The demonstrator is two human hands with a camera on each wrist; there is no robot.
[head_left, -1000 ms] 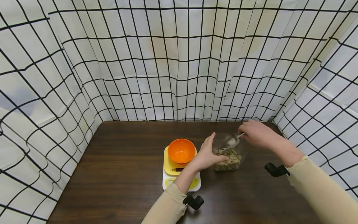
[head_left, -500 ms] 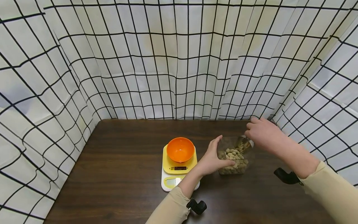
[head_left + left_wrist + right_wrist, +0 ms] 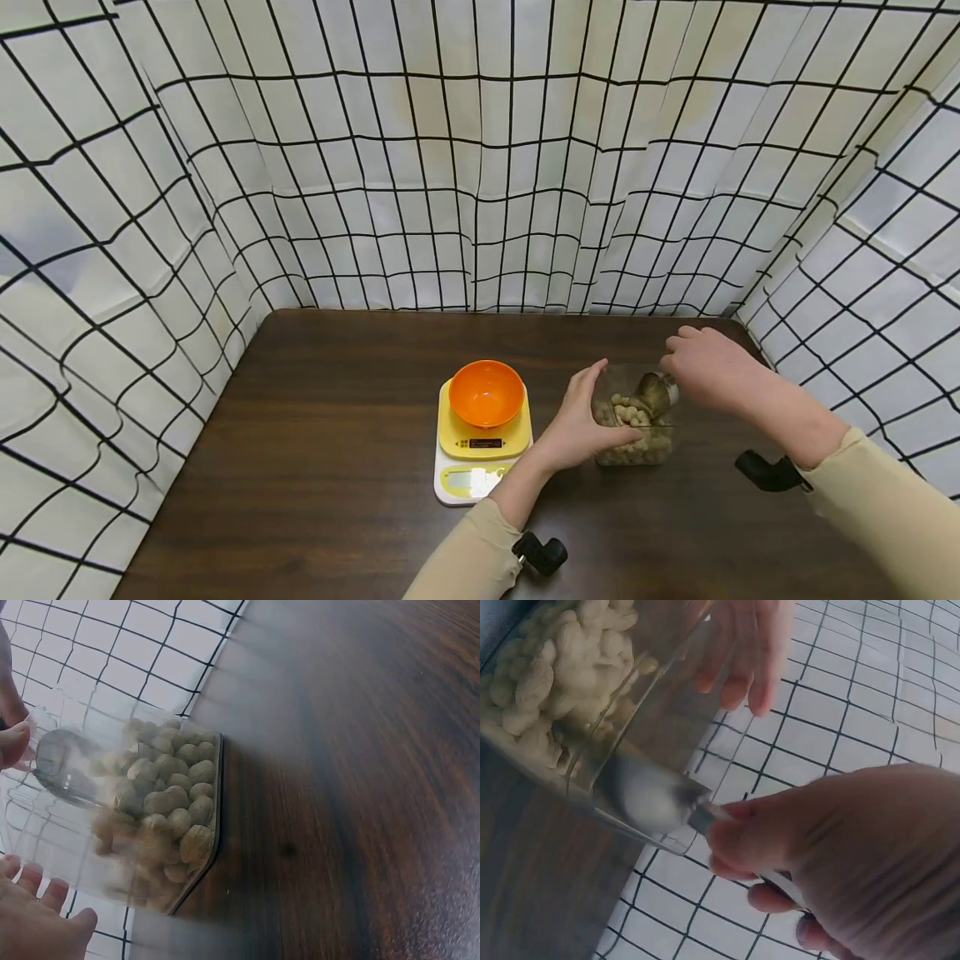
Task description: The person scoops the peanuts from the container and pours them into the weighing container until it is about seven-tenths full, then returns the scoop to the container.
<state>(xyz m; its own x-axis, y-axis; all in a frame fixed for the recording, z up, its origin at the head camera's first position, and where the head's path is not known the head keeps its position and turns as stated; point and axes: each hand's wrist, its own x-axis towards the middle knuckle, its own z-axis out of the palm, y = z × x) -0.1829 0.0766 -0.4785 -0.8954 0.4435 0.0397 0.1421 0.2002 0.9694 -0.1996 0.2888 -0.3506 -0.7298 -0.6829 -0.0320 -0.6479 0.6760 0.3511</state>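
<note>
Right fingers (image 3: 739, 844) grip the scoop (image 3: 649, 799), apparently lower among peanuts (image 3: 180, 799) now; left fingers (image 3: 587, 382) spread.

A white-and-yellow plastic kitchen scale (image 3: 467, 454) sits near the middle of the dark brown wood-grain counter (image 3: 330, 442), and I see the round orange bowl (image 3: 487, 394) on it, toward its back end. To the scale's right stands a clear, straight-sided plastic container (image 3: 618, 380) with tan, shell-on peanuts (image 3: 172, 799) inside. The person's left hand (image 3: 580, 429) is between bowl and container, round the container's left side, its forearm crossing before the scale's front right corner. A shiny metal scoop (image 3: 649, 793) lies inside the container at the right, its handle reaching out into the right hand (image 3: 708, 367). Behind the counter hangs a white, black-gridded curtain (image 3: 480, 171).
</note>
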